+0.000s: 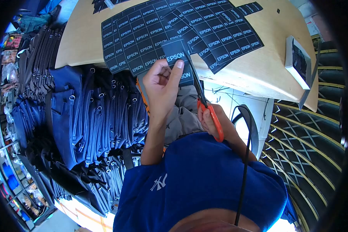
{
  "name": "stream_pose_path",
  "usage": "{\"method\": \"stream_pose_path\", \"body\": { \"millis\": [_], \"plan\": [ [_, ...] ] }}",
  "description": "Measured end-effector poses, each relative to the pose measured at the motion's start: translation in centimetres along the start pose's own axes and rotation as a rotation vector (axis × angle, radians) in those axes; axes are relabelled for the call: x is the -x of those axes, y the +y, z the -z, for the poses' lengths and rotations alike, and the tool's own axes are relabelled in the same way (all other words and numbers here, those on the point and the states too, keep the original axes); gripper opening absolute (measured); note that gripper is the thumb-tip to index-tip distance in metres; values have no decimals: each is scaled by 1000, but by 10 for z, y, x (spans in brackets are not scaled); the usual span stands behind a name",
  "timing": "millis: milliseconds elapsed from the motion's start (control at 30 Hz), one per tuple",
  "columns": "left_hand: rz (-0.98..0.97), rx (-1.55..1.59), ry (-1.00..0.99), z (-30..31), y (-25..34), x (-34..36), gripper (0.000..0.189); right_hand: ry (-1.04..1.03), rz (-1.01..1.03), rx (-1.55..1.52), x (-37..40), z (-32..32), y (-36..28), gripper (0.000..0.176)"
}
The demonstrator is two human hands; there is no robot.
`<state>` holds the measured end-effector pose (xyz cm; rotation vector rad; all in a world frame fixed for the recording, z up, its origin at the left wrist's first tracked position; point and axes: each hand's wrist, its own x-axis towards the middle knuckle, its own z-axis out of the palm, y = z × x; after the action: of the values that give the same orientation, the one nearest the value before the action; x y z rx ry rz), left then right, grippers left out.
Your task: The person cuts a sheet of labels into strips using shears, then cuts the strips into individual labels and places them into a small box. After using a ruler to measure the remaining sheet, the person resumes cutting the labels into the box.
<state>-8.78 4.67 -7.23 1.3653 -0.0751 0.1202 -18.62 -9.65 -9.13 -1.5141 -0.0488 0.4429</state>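
My left hand (pixel 162 83) pinches a dark strip of EPSON labels (pixel 174 48) between thumb and fingers, near the table's front edge. My right hand (pixel 208 119) is closed round the orange handles of a pair of scissors (pixel 217 123). Their dark blades point up and away from me, lying along the right edge of the label strip. Whether the blades are apart or together is hard to make out. Beyond my hands, several black sheets printed with rows of EPSON labels (pixel 143 34) overlap on the table.
The pale wooden table (pixel 79 42) curves in front of me. A white open box (pixel 299 62) lies at its right side. Dark blue bags with metal rings (pixel 100 116) are piled at the left. A folding metal gate (pixel 297 154) stands at the right. Shelves (pixel 11 162) are far left.
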Motion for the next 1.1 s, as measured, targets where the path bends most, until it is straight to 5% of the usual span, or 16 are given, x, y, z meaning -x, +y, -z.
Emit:
{"method": "stream_pose_path", "body": {
  "millis": [367,967,1067,1100],
  "plan": [
    [63,19,-39,-4,4,9,8,-8,111,57,-4,1,3,78],
    [49,69,-86,-6,7,12,10,79,49,82,-5,0,-8,72],
    [54,70,-86,-5,7,11,9,71,58,108,-5,1,-3,68],
    [54,70,-87,-5,8,11,9,65,34,132,-4,3,-1,55]
  ]
}}
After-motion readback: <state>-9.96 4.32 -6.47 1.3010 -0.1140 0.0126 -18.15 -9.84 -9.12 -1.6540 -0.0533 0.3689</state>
